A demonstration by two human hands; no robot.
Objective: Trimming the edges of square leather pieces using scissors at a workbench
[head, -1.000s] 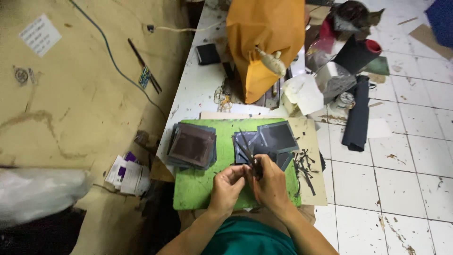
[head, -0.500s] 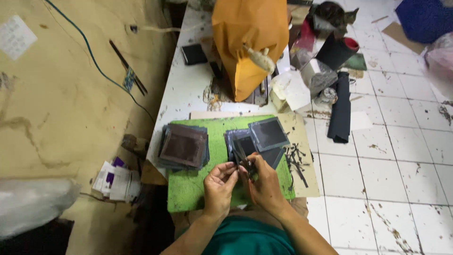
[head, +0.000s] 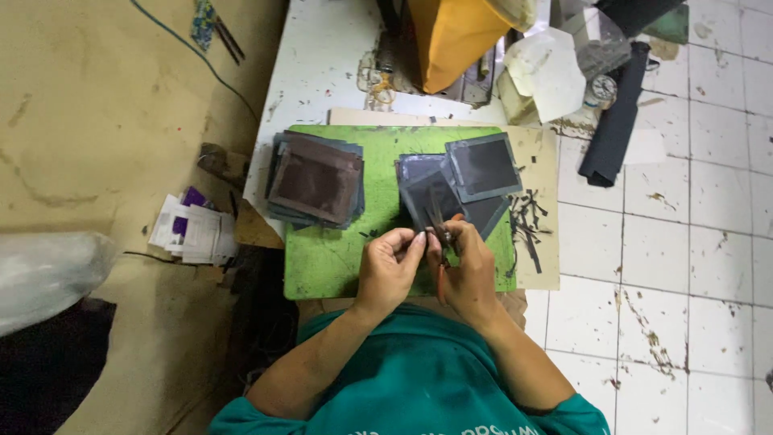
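My left hand (head: pixel 389 263) and my right hand (head: pixel 465 267) meet over the near edge of a green cutting mat (head: pixel 330 270). My right hand grips small scissors (head: pixel 439 229) with orange handles, blades pointing away from me. My left hand pinches a small dark piece (head: pixel 420 235) right at the blades. A stack of dark square leather pieces (head: pixel 316 178) lies on the mat's left. A second, looser pile of dark squares (head: pixel 481 167) lies just beyond my hands to the right.
Dark trimmings (head: pixel 527 225) litter the beige board at the mat's right. An orange bag (head: pixel 457 36), white paper (head: pixel 547 72) and a black roll (head: pixel 616 121) crowd the far end of the white table (head: pixel 322 56). Papers (head: pixel 193 234) lie on the floor to the left.
The view has shifted closer and downward over the mat. My hands stay together at the mat's near edge, still working the small piece with the scissors.
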